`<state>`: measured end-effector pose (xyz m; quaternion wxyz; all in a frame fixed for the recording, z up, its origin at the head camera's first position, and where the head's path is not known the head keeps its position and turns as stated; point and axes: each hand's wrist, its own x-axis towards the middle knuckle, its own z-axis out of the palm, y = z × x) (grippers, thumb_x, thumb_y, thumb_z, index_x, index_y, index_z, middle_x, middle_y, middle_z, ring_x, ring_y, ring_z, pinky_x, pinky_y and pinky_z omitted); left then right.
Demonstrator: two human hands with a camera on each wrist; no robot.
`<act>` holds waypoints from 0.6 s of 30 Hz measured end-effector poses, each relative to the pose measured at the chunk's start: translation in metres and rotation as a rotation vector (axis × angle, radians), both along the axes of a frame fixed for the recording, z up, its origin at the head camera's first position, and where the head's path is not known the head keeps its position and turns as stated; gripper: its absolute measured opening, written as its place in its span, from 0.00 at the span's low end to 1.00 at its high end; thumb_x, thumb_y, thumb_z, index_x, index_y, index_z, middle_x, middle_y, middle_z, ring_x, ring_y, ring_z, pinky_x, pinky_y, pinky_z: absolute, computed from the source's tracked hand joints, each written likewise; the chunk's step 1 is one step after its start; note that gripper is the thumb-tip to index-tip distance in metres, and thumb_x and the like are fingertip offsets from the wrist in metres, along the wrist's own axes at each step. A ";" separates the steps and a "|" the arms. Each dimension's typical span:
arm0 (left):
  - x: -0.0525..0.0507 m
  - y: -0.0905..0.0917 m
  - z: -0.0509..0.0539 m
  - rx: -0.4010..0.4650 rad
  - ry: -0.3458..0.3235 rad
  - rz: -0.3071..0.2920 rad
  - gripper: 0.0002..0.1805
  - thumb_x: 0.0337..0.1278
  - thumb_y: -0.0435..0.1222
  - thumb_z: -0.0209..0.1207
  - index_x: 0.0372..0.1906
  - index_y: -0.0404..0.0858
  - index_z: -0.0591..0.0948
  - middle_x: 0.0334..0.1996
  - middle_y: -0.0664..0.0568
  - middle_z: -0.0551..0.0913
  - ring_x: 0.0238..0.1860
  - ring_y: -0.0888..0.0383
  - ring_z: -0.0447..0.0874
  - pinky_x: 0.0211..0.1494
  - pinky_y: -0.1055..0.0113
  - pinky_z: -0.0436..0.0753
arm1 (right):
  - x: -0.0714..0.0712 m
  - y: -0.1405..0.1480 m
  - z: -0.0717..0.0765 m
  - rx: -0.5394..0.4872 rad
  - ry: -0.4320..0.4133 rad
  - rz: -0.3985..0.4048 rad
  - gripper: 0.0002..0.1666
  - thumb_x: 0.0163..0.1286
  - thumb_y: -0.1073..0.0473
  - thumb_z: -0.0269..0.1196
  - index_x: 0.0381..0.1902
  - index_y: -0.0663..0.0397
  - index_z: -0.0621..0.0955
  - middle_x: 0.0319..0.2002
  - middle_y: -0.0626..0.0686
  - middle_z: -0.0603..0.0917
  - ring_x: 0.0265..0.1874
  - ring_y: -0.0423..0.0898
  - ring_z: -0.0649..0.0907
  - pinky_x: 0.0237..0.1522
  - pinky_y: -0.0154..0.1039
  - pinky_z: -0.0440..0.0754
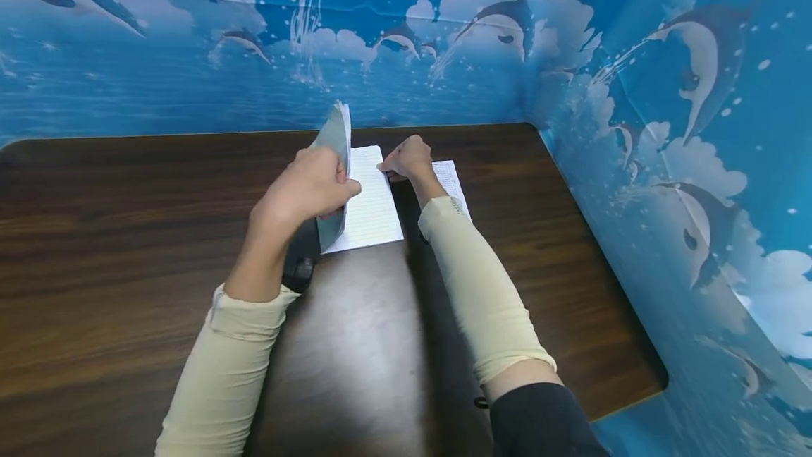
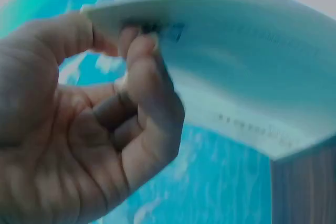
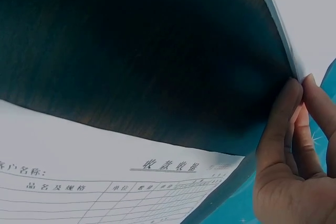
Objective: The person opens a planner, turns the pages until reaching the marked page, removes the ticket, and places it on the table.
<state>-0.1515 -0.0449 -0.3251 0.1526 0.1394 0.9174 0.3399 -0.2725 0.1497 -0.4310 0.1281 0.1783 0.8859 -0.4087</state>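
An open notebook with lined white pages [image 1: 371,206] lies near the far edge of the table. Its pale green-grey cover [image 2: 236,66], with some pages, stands raised on the left side. My left hand [image 1: 303,185] pinches the raised cover by its edge between thumb and fingers. At the upper right corner of the notebook, my right hand [image 1: 411,159] pinches the page edge. In the right wrist view, the thumb and fingers of the right hand [image 3: 296,148] close on a thin stack of sheets. Blur hides the cover's print in the left wrist view.
A printed receipt form [image 3: 152,182] with a ruled table lies on the table to the right of the notebook, partly behind my right wrist. The dark brown wooden table [image 1: 127,231] meets a blue dolphin-print curtain [image 1: 672,161] at the back and right.
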 end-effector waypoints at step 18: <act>-0.013 0.100 -0.078 -0.321 -0.024 -0.044 0.14 0.74 0.36 0.60 0.50 0.29 0.87 0.50 0.35 0.89 0.44 0.41 0.91 0.45 0.46 0.91 | 0.003 0.007 0.004 -0.014 -0.011 0.006 0.08 0.74 0.62 0.70 0.44 0.62 0.92 0.48 0.60 0.93 0.40 0.51 0.93 0.70 0.45 0.81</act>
